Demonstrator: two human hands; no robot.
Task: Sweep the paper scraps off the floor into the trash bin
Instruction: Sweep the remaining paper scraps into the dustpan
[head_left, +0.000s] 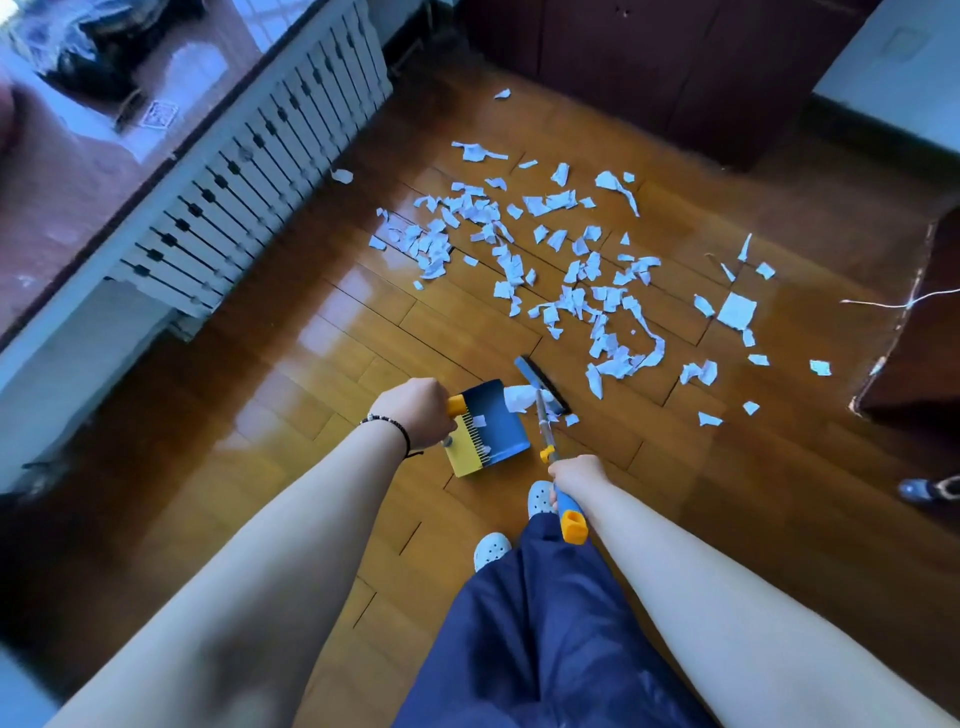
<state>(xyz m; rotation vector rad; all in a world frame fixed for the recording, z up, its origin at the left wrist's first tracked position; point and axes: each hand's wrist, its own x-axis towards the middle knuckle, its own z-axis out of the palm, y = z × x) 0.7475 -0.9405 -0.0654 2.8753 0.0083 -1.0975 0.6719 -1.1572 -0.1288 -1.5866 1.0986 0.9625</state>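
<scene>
Gripping the orange-capped handle of the blue and yellow plastic dustpan (485, 434), my left hand (415, 413) has its fingers curled round it, a beaded bracelet (389, 428) on the wrist. My right hand (576, 480) is wrapped round the blue and orange grip of the long-handled broom (545, 410), whose flat dark head rests on the glossy wooden floor (260, 395) just beyond the dustpan's far right corner. A few white scraps lie inside the dustpan, two by its comb teeth and a larger crumpled one at its mouth, touching the broom head. Most of the torn white paper scraps (519, 249) are spread over the floor farther off, from near the white slatted radiator cover (249, 171) on the left across to a bigger square piece on the right. Near me, my white perforated clogs (492, 550) and dark blue trousers (545, 639) show between my forearms. Dark wooden cabinets (649, 62) stand along the far wall.
</scene>
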